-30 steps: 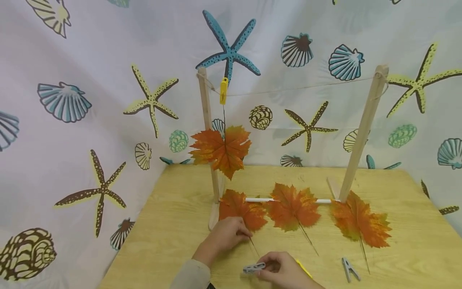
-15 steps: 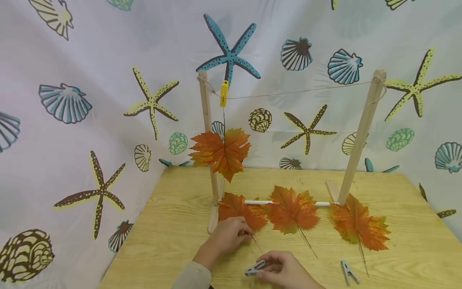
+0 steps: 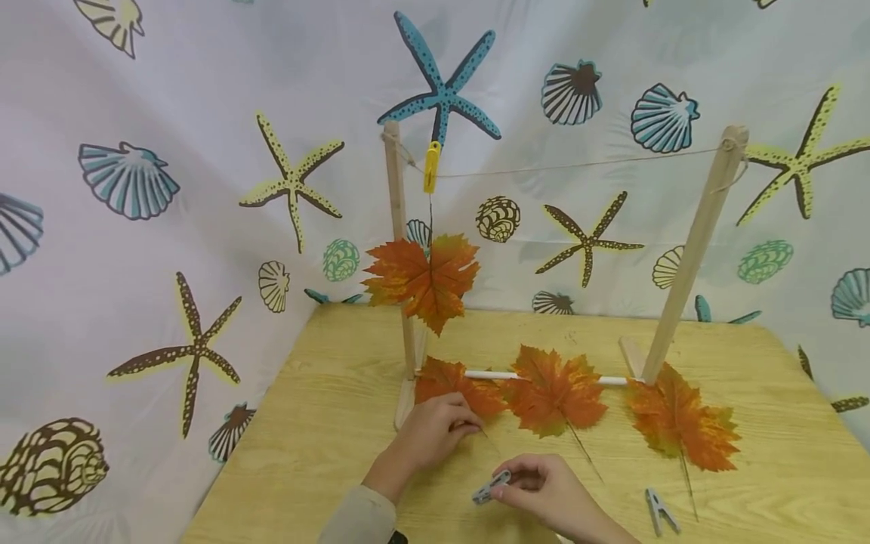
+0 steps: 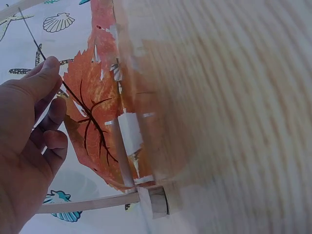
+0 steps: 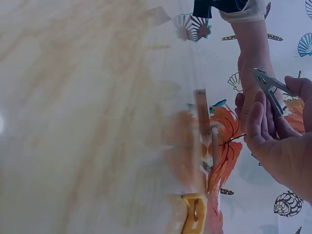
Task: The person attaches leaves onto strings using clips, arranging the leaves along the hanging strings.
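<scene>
My left hand (image 3: 435, 431) pinches the thin dark stem (image 4: 73, 92) of an orange maple leaf (image 3: 458, 389), the leftmost of the leaves at the table. In the left wrist view the stem rises past thumb and fingertips, and the leaf's (image 4: 100, 122) dark veins show. Part of it is hidden by the hand in the head view. To the right, my right hand (image 3: 544, 491) holds a grey clothespin (image 3: 492, 487) between thumb and fingers, just short of the stem's end. The right wrist view shows this clothespin (image 5: 270, 90) with its two legs spread apart.
A string (image 3: 578, 165) runs between two wooden posts (image 3: 693, 257); a yellow clothespin (image 3: 431, 168) hangs another leaf (image 3: 428, 276) from it. Two more leaves (image 3: 553, 389) and a second grey clothespin (image 3: 659, 511) lie rightward. Another yellow clothespin (image 5: 195, 214) shows in the right wrist view.
The head view has shifted slightly. My right hand has risen a little and tilted the grey clothespin more steeply. My left hand still pinches the stem, now with its fingers straighter.
</scene>
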Demonstrator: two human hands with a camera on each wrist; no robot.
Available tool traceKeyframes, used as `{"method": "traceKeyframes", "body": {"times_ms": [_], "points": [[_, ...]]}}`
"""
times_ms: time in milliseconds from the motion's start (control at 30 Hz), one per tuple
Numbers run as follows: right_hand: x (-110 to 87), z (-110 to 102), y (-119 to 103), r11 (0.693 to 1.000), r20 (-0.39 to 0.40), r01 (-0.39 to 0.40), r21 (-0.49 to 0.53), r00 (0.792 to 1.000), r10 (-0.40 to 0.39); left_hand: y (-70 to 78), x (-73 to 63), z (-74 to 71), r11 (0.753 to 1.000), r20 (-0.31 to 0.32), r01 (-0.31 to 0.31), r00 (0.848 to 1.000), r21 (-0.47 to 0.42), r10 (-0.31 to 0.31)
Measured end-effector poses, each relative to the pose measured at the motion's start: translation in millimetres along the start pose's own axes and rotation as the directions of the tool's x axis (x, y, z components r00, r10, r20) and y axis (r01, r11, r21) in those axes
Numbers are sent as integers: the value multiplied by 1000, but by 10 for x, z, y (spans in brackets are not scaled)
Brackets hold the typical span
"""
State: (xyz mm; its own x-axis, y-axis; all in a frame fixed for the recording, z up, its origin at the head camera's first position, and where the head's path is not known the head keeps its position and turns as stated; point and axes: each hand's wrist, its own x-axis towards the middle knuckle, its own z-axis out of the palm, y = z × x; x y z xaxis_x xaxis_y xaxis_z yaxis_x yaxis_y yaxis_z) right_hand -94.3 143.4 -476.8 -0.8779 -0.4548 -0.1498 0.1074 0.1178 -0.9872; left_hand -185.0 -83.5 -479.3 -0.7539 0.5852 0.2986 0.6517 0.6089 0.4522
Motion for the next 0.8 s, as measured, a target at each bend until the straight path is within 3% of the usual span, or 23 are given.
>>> {"method": "traceKeyframes", "body": {"times_ms": [467, 800], "points": [[47, -87, -139, 998, -41, 56, -3, 998, -56, 66, 74, -95, 998, -128, -57, 990, 30, 61], [62, -124, -219, 997, -68, 82, -16, 994, -83, 118, 149, -191, 984, -239, -159, 956, 75, 172]]}}
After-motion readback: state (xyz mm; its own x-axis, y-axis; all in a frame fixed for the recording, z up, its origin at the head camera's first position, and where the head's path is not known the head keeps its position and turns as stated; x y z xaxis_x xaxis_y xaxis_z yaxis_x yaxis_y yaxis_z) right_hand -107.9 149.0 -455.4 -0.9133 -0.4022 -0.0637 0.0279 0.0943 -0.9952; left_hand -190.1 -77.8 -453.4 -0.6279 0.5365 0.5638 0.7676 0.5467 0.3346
